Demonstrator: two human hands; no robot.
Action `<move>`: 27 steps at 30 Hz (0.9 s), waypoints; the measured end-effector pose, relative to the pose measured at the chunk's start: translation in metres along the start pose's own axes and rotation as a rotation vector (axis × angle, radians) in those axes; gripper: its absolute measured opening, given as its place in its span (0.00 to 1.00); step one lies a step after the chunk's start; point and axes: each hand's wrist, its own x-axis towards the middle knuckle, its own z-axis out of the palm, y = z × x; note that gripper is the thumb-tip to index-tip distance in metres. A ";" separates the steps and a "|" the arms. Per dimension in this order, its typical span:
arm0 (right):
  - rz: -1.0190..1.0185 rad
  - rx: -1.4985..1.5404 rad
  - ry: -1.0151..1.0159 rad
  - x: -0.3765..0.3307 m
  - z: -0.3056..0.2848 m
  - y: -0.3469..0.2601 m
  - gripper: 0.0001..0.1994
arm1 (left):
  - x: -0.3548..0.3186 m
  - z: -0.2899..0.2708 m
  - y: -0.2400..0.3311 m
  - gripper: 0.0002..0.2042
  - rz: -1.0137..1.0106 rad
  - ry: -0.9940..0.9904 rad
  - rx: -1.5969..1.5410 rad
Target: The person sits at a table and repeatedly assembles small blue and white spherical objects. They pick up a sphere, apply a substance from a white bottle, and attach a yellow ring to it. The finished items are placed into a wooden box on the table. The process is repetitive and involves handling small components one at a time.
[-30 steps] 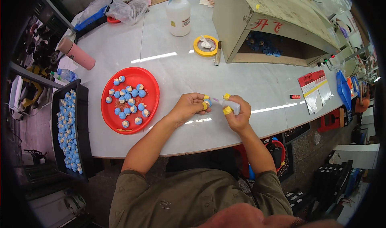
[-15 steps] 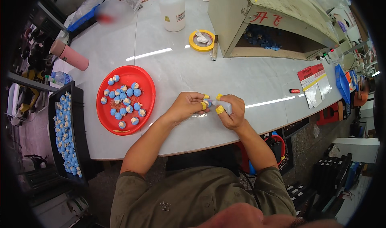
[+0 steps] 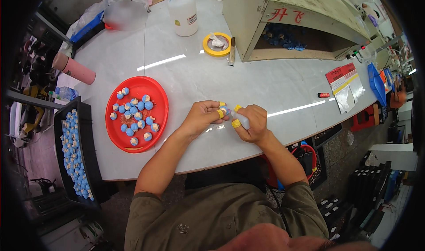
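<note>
Between the thumb and fingers of my left hand (image 3: 198,119) is a small blue ball-shaped piece (image 3: 227,111), partly hidden by the fingertips. My right hand (image 3: 256,123) grips a small translucent squeeze bottle (image 3: 241,120), its narrow tip pointing left at the piece. Whether the tip touches the piece is too small to tell. Yellow tape wraps thumb and finger ends on both hands. Left of my hands lies a round red plate (image 3: 118,139) bearing several blue-and-cream ball-shaped pieces (image 3: 149,105). Many more such pieces fill a long black tray (image 3: 89,138) at the table's left edge.
Beyond my hands stand a white plastic bottle (image 3: 183,18), a yellow tape roll (image 3: 206,49) and a grey metal box (image 3: 245,16) with blue pieces inside. A pink tumbler (image 3: 77,69) stands far left. To the right lie a red lighter (image 3: 323,95) and a red-and-white packet (image 3: 338,79).
The whole view has shifted slightly. Both hands stay together at the same spot, the bottle tip still at the blue piece, with only a slight change in finger position.
</note>
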 end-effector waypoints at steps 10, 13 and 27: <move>-0.010 -0.049 -0.017 0.002 -0.002 -0.004 0.11 | 0.002 -0.001 -0.003 0.14 0.012 0.013 -0.015; -0.028 -0.060 -0.036 0.006 -0.004 -0.008 0.11 | 0.003 -0.003 -0.005 0.15 0.006 0.030 -0.022; 0.001 -0.023 -0.004 0.003 -0.001 -0.004 0.12 | 0.000 0.001 -0.002 0.15 -0.002 0.003 0.008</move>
